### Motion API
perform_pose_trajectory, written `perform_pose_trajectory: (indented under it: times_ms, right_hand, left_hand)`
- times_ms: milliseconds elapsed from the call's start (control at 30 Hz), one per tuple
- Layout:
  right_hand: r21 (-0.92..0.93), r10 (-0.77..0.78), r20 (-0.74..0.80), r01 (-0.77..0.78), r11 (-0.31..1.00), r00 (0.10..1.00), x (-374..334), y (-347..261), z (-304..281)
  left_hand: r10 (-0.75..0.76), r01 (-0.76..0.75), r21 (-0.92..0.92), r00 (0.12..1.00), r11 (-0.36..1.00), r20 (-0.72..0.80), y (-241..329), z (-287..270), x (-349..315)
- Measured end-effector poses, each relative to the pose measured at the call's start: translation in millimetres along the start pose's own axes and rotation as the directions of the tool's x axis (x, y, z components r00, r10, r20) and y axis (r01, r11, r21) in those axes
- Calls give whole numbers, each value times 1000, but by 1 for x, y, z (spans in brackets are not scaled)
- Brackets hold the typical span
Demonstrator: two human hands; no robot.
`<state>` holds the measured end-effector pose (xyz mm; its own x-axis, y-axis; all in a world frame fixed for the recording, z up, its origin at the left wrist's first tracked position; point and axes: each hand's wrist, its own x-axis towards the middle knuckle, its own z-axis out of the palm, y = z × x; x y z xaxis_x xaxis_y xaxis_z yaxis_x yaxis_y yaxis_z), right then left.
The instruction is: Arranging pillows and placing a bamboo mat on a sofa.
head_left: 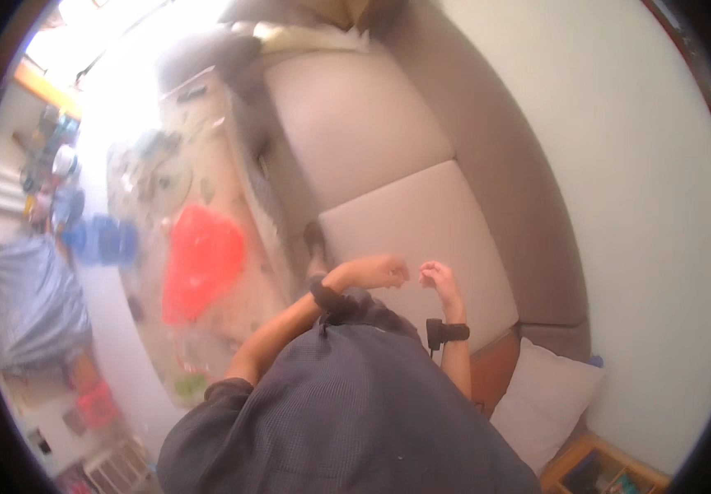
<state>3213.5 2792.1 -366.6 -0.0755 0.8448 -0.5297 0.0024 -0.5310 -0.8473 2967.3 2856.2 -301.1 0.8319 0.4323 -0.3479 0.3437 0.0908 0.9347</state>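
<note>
Over the sofa: the person stood bent forward, both arms out above the seat.
Sofa (487, 165): long and grey-brown, running along the pale wall, with two light seat cushions (421, 230).
Table (207, 206): low and cluttered, just beside the sofa on the person's left; a red bag-like thing (203, 259) lay on it, blurred, among small items too washed out to name.
Pillow (545, 395): white, propped at the near end of the sofa, well apart from both hands.
Left hand (384, 270): held above the near cushion, fingers curled inward; nothing showed in its grip, though the blur left that unsure. A dark band sat on its wrist.
Right hand (438, 278): just beside the left, fingers loosely bent, apparently empty; a dark wrist strap (446, 332) sat below it.
Progress: judging by this, neither hand had yet touched the cushion, so any work on it seemed barely begun.
</note>
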Motion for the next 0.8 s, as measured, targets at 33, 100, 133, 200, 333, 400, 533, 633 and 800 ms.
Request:
perform_pose_trajectory:
  times_ms: [33, 100, 133, 200, 333, 400, 533, 633, 800]
  right_hand:
    - [0, -12, -31, 12, 1000, 999, 4, -12, 7]
    - [62, -4, -128, 13, 998, 992, 6, -36, 30]
    - [53, -21, -153, 30, 998, 988, 11, -49, 33]
    - [122, 77, -162, -58, 991, 984, 20, -73, 41]
    - [-101, 15, -7, -15, 995, 1000, 37, -147, 85]
    - [-149, -16, -37, 11, 989, 999, 52, -175, 100]
    - [-192, -86, -69, 72, 979, 994, 78, -200, 113]
    - [-209, -44, -83, 26, 977, 996, 88, -193, 115]
    - [-213, -21, -77, 4, 977, 997, 94, -180, 110]
  left_hand:
    - [6, -7, 24, 999, 1000, 46, 2, -17, -1]
    - [31, -35, 60, 998, 998, 53, -5, -46, 2]
    - [47, -51, 98, 998, 994, 40, 1, -69, 6]
    - [233, -226, 303, 972, 926, 11, 21, -105, 2]
    - [117, -122, 144, 992, 982, 39, 70, -174, -36]
    - [104, -102, -46, 993, 994, 53, 69, -204, -45]
    - [62, -57, -110, 997, 992, 43, 40, -242, -48]
    - [24, -21, -131, 999, 991, 25, 23, -250, -47]
    - [28, -34, -144, 999, 989, -39, 17, -236, -43]
